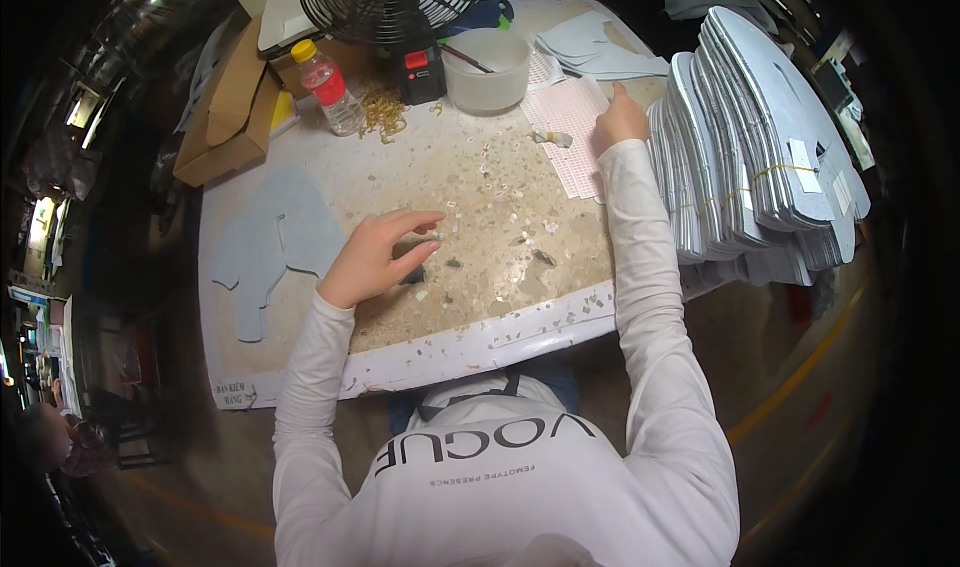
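Note:
My left hand (375,259) hovers over or rests on the speckled tabletop, thumb and fingers apart, with nothing visible between them. A small dark object (413,277) lies just below its thumb; whether they touch I cannot tell. Left of that hand lies a flat light-blue cut piece (280,242) with a slit. My right hand (622,123) reaches to the far right, index finger stretched out and the other fingers partly hidden. It is beside a pink-printed sticker sheet (572,132), near several flat light-blue pieces (600,55). A small pale roll (552,139) sits on the sheet.
Tall banded stacks of light-blue pieces (745,137) stand at the right edge. Along the back are a black fan (390,2), a translucent tub (487,77), a bottle (328,89), rubber bands (382,115) and a cardboard box (232,112). Small scraps litter the table (480,307).

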The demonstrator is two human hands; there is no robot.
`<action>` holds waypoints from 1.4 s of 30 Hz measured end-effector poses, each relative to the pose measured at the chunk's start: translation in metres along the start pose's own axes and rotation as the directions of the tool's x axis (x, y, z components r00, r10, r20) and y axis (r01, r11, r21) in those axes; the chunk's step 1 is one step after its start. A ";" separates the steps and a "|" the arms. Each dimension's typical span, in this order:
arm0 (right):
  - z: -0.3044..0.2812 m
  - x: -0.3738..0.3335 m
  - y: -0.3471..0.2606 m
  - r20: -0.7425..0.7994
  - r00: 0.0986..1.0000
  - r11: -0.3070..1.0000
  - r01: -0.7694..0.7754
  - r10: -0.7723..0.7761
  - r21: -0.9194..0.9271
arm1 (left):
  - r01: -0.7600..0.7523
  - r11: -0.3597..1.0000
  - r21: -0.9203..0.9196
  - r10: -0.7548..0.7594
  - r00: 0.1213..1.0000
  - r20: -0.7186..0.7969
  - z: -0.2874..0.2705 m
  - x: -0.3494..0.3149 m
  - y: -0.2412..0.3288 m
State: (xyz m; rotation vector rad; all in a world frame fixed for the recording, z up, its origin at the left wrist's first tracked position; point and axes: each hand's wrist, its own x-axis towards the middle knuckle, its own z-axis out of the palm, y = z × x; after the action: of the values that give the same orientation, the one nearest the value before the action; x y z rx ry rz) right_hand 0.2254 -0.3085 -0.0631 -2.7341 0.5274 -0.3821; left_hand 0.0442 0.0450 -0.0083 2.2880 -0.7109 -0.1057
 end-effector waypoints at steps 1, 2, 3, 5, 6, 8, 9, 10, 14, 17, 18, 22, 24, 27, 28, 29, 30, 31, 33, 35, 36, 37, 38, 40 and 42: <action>-0.006 -0.001 -0.002 -0.028 0.999 1.000 -0.017 0.018 0.025 | 0.012 1.000 -0.024 -0.012 1.000 0.006 0.004 0.005 -0.001; -0.014 -0.003 -0.005 -0.078 0.997 0.999 0.012 -0.009 0.049 | 0.030 0.998 -0.050 -0.029 0.999 0.013 0.008 0.009 -0.002; -0.024 -0.008 -0.007 -0.134 0.991 0.997 0.036 -0.027 0.065 | 0.049 0.994 -0.096 -0.048 0.999 0.014 0.012 0.012 -0.004; -0.047 -0.020 -0.015 -0.269 0.959 0.985 0.121 -0.085 0.119 | 0.108 0.976 -0.191 -0.106 0.994 0.025 0.020 0.017 -0.009; -0.059 -0.028 -0.020 -0.349 0.929 0.971 0.184 -0.122 0.151 | 0.106 0.967 -0.231 -0.111 0.994 -0.010 0.023 0.019 -0.012; -0.083 -0.048 -0.027 -0.402 0.901 0.916 0.288 -0.161 0.279 | 0.116 0.943 -0.313 -0.144 0.987 -0.067 0.028 0.023 -0.017; -0.095 -0.061 -0.028 -0.378 0.910 0.869 0.320 -0.170 0.378 | 0.095 0.924 -0.369 -0.147 0.982 -0.115 0.030 0.025 -0.018; -0.101 -0.076 -0.031 -0.386 0.898 0.794 0.388 -0.211 0.469 | 0.072 0.904 -0.422 -0.153 0.975 -0.163 0.033 0.027 -0.019; -0.092 -0.126 -0.057 -0.251 0.875 0.322 0.399 -0.415 0.858 | -0.025 0.784 -0.620 -0.227 0.918 -0.324 0.040 0.034 -0.012; -0.066 -0.149 -0.072 -0.095 0.807 0.164 0.232 -0.584 0.959 | -0.057 0.847 -0.529 -0.147 0.930 -0.336 0.037 0.030 -0.010; -0.059 -0.153 -0.074 -0.065 0.785 0.132 0.184 -0.616 0.974 | -0.052 0.709 -0.703 -0.240 0.920 -0.309 0.038 0.027 -0.010; -0.042 -0.159 -0.072 0.040 0.695 0.108 0.055 -0.718 0.993 | -0.031 0.714 -0.699 -0.194 0.951 -0.241 0.043 0.018 -0.021; -0.039 -0.159 -0.070 0.128 0.616 0.124 -0.049 -0.778 0.991 | 0.120 0.732 -0.671 -0.260 0.959 -0.113 0.051 0.016 -0.026; -0.037 -0.154 -0.073 0.390 0.673 0.256 -0.294 -0.628 0.921 | 0.306 0.704 -0.641 -0.417 0.908 -0.025 0.065 0.012 -0.026; -0.034 -0.152 -0.078 0.371 0.678 0.196 -0.323 -0.635 0.926 | 0.213 0.641 -0.737 -0.381 0.922 -0.065 0.068 0.010 -0.025; -0.031 -0.150 -0.083 0.399 0.698 0.182 -0.367 -0.594 0.912 | 0.130 0.629 -0.767 -0.379 0.912 -0.155 0.067 0.008 -0.024; -0.027 -0.148 -0.088 0.421 0.712 0.157 -0.407 -0.563 0.900 | 0.078 0.612 -0.787 -0.401 0.888 -0.224 0.065 0.007 -0.023; -0.022 -0.145 -0.093 0.474 0.689 0.216 -0.431 -0.548 0.876 | -0.005 0.602 -0.799 -0.394 0.868 -0.302 0.062 0.005 -0.022; -0.009 -0.138 -0.104 0.553 0.639 0.304 -0.464 -0.536 0.832 | 0.056 0.697 -0.715 -0.452 0.809 -0.376 0.042 -0.006 -0.025; 0.008 -0.135 -0.108 0.552 0.684 0.318 -0.451 -0.477 0.834 | 0.160 0.721 -0.674 -0.530 0.753 -0.389 0.011 -0.028 -0.030; 0.019 -0.135 -0.112 0.513 0.704 0.295 -0.419 -0.492 0.858 | 0.228 0.727 -0.647 -0.584 0.701 -0.409 -0.005 -0.039 -0.033; 0.030 -0.135 -0.114 0.466 0.725 0.267 -0.382 -0.506 0.885 | 0.270 0.771 -0.576 -0.583 0.663 -0.470 -0.021 -0.050 -0.037; 0.040 -0.135 -0.115 0.402 0.773 0.308 -0.278 -0.490 0.910 | 0.358 0.784 -0.507 -0.609 0.600 -0.519 -0.036 -0.061 -0.041; 0.059 -0.137 -0.114 0.177 0.821 0.346 0.027 -0.543 0.938 | 0.447 0.875 -0.187 -0.438 0.567 -0.697 -0.061 -0.075 -0.052; 0.072 -0.139 -0.109 0.053 0.819 0.369 0.198 -0.571 0.908 | 0.511 0.859 -0.016 -0.361 0.585 -0.727 -0.086 -0.075 -0.068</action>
State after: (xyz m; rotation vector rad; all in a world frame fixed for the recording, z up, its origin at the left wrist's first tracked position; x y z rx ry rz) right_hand 0.1583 -0.1381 -0.1161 -1.7437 -0.4085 -0.1508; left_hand 0.0359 0.1772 -0.0003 2.3688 0.2876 0.6329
